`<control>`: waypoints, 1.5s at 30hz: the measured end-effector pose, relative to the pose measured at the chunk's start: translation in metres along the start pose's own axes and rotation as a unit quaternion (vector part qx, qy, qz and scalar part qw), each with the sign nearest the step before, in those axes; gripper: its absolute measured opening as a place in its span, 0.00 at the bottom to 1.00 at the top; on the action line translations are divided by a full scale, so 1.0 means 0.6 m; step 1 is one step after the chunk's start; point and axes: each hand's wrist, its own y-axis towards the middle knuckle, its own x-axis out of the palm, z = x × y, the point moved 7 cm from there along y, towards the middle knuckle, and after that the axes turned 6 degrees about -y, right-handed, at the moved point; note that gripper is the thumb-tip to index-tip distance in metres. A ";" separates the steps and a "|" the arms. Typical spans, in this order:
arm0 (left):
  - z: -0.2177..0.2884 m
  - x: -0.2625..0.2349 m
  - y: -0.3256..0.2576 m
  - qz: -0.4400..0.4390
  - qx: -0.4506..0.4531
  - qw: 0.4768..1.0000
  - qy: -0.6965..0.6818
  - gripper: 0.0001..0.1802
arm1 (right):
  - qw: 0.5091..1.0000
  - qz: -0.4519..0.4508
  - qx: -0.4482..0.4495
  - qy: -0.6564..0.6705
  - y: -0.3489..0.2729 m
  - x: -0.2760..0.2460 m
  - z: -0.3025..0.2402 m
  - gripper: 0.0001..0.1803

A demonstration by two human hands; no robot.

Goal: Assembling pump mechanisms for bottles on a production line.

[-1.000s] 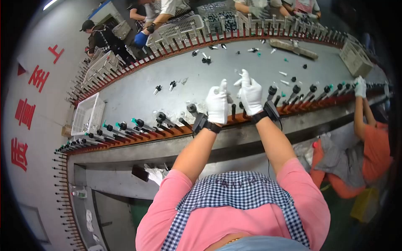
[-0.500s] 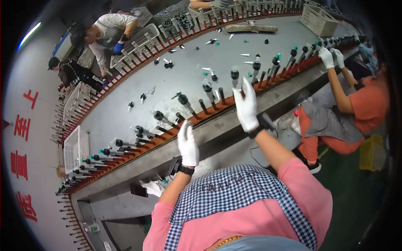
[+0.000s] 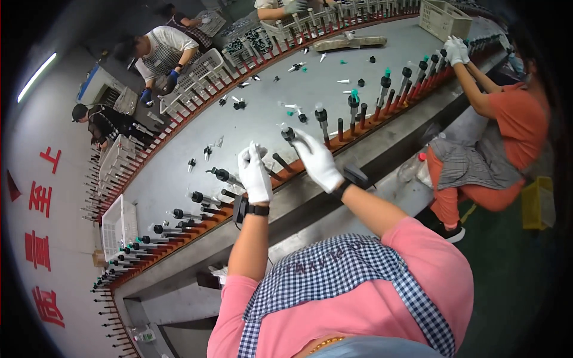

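Your white-gloved right hand (image 3: 317,162) has fingertips at a black, clear-topped cylindrical fitting (image 3: 287,133) above the grey table (image 3: 191,131); grip cannot be confirmed. Your curled white-gloved left hand (image 3: 255,175) stands apart, contents hidden. Slim dark pegs (image 3: 340,129) presumably keep fittings within reach.

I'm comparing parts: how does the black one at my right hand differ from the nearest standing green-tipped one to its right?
The black part has a pale tip, the green-tipped part a green one. The black part leans left; the green-tipped part stands nearly upright. The right hand reaches the black part, not the green-tipped part. Both look partly black.
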 end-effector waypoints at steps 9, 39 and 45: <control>-0.078 -0.011 -0.158 -0.152 -0.021 0.987 0.046 0.21 | 0.991 0.121 0.041 -0.049 0.127 -0.145 -0.002 0.20; 0.003 0.158 -0.107 -0.191 0.071 0.977 0.059 0.26 | 0.989 0.052 0.135 0.032 0.222 -0.153 0.090 0.24; 0.020 0.219 -0.030 -0.134 -0.077 0.986 0.059 0.20 | 0.991 0.064 0.107 -0.039 0.138 -0.100 0.036 0.26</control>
